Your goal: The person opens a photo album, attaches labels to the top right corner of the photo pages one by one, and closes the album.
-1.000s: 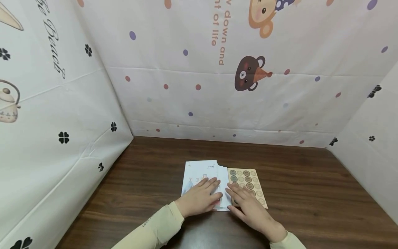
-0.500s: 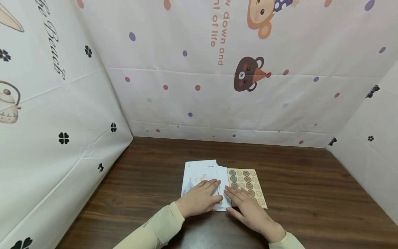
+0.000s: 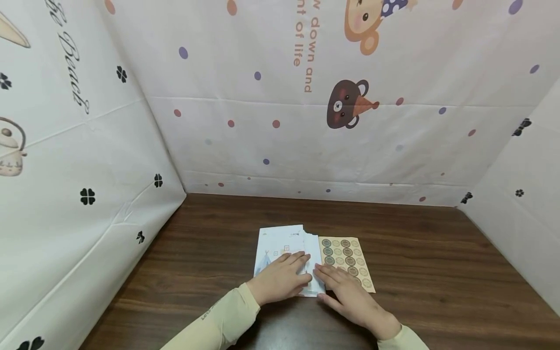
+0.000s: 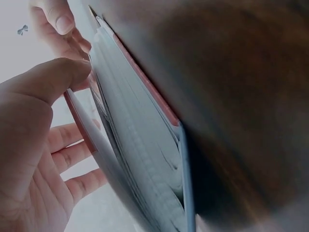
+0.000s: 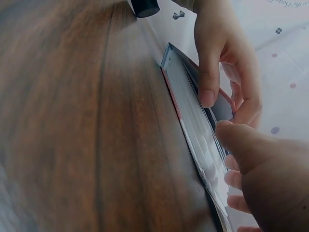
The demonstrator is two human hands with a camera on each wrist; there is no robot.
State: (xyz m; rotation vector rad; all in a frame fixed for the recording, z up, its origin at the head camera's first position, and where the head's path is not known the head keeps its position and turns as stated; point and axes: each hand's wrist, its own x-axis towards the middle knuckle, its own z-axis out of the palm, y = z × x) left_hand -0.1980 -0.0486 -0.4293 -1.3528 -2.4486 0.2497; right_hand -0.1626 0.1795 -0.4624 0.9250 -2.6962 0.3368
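A notebook (image 3: 273,236) with a white cover and a blue tent picture lies on the table, its cover slightly raised off a thick stack of pages (image 4: 140,135). Over the cover rests my left hand (image 3: 280,279), fingers extended and thumb at the near edge. My right hand (image 3: 352,296) lies palm down with fairly straight fingers, fingertips at a white strip of paper (image 3: 312,248) beside the cover and thumb at the near page edge. Partly under this hand is a tan sheet of round stickers (image 3: 358,253) in dark and light rows.
The brown wooden table (image 3: 218,228) is enclosed by white printed cloth walls (image 3: 262,141) at the back and both sides. In the right wrist view a dark round-ended object (image 5: 145,7) shows at the top edge.
My right hand has slid slightly left, its fingertips moving from the sticker sheet's edge onto the white strip. The left hand stays in place on the cover.
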